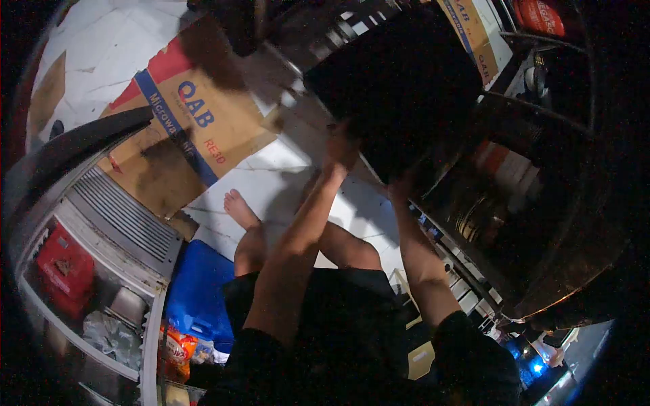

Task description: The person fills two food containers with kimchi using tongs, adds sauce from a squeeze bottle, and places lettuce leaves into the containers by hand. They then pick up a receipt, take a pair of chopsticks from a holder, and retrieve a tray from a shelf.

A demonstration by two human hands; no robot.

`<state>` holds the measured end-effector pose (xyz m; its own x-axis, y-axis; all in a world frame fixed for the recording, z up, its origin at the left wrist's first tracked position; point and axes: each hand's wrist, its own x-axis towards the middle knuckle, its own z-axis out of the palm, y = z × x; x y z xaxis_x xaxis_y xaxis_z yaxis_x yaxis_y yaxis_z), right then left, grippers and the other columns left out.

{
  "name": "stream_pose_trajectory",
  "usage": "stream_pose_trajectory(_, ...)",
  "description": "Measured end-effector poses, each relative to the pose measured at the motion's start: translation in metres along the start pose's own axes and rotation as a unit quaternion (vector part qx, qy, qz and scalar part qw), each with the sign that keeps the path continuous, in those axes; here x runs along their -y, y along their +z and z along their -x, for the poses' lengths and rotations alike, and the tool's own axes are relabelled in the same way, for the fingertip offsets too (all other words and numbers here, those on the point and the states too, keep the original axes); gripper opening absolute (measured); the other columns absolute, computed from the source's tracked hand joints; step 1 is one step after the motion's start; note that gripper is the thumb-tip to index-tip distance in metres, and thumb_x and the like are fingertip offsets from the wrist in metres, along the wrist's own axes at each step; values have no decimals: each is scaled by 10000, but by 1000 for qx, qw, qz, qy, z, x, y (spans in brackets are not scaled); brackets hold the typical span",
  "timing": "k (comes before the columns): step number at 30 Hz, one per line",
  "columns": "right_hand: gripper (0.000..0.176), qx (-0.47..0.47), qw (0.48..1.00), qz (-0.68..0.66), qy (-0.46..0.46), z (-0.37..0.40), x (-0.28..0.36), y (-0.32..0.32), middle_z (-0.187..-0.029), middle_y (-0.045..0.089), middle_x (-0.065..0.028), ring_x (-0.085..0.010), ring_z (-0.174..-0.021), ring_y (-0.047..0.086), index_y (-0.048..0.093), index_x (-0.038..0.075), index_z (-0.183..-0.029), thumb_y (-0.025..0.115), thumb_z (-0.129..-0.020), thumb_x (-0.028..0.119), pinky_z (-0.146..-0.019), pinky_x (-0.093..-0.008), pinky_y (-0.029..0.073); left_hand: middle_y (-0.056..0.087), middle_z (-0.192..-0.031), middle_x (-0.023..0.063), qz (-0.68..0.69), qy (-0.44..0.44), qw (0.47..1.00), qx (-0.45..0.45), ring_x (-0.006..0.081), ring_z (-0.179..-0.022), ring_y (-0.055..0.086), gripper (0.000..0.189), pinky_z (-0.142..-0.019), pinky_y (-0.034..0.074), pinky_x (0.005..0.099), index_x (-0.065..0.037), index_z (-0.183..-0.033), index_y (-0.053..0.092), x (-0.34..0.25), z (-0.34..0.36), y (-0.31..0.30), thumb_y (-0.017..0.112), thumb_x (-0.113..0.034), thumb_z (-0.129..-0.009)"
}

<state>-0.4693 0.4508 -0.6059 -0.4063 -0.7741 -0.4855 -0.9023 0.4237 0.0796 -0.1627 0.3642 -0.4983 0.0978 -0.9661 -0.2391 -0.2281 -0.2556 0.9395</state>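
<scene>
A large black flat-sided object (399,88) fills the upper middle, too dark for me to make out its kind. My left hand (342,149) is closed on its near edge, toward the left side. Farther right along the same edge, my right hand (402,186) grips it too, with the fingers mostly lost in shadow. Both forearms reach forward over my bent knees. One bare foot (240,210) rests on the white tiled floor (271,162).
Flattened cardboard (196,122) lies on the floor at left. A glass-sided cabinet (152,298) holding a red container (64,264) stands at lower left, beside a blue plastic container (196,291). Dark shelves (542,122) with stacked goods line the right.
</scene>
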Motion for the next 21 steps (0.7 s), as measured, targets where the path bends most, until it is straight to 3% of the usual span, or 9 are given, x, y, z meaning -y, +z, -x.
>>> stream_pose_trajectory(4,212,59,994,-92,-13,3,-13,1,-923,650,-52,-164,-779,626,650,112,-1044,537,-935,256,-602,-343,498,511,-1201,270,1,-29,1000,11,438,-1124,508,484,-931,442,488,-51,-1262,463,32,-7,23,645,-121,-820)
stream_pose_trajectory(7,210,145,953,-266,-15,6,-33,-4,-942,650,-54,-167,-777,627,643,110,-1056,544,-931,247,-600,-334,500,504,-1210,264,-33,7,998,-54,445,-1119,505,462,-930,442,494,-53,-1227,476,24,-10,30,635,-84,-795)
stream_pose_trajectory(9,209,194,914,-356,-5,11,-49,-6,-954,649,-56,-169,-776,628,638,108,-1064,549,-928,241,-598,-327,501,497,-1205,268,1,-115,992,-55,457,-1118,496,504,-938,438,499,-26,-1239,459,-20,-8,3,634,-61,-768)
stream_pose_trajectory(10,210,214,897,-387,-2,11,-59,-2,-960,649,-57,-171,-775,629,635,107,-1069,551,-927,238,-597,-324,501,497,-1205,268,-3,-117,992,-53,457,-1118,496,504,-938,438,499,-26,-1239,459,-12,-6,7,634,-61,-768)
stream_pose_trajectory(12,210,231,880,-416,0,25,-49,-11,-967,649,-58,-172,-775,629,633,107,-1073,554,-926,235,-596,-321,502,483,-1196,272,6,-19,997,-81,468,-1131,478,546,-953,434,500,9,-1264,428,9,-14,15,632,-54,-761)
stream_pose_trajectory(14,179,163,764,-620,76,51,-8,-35,-946,643,-46,-163,-749,618,619,103,-1026,572,-901,223,-593,-321,502,475,-1200,276,-10,4,996,-89,468,-1139,471,568,-960,432,499,21,-1273,418,12,-17,13,633,-50,-752)
stream_pose_trajectory(18,189,170,690,-693,123,53,-22,-20,-944,633,-43,-149,-781,613,604,97,-1040,591,-877,192,-601,-310,516,467,-1207,287,3,-15,998,-69,464,-1136,477,574,-969,433,491,22,-1253,429,12,-17,9,643,-41,-725)
stream_pose_trajectory(20,264,168,593,-779,113,47,-51,2,-988,630,-68,-177,-860,616,584,84,-1132,567,-879,156,-708,-322,544,481,-1200,276,27,-9,997,-67,456,-1131,487,558,-964,438,485,19,-1234,440,4,-12,-1,647,-39,-719)
stream_pose_trajectory(21,277,145,613,-770,102,57,-42,-6,-1006,627,-72,-183,-884,613,578,76,-1144,564,-877,147,-743,-326,535,496,-1192,264,52,-7,996,-67,447,-1126,497,542,-958,443,479,16,-1214,452,-1,-9,-6,651,-36,-713)
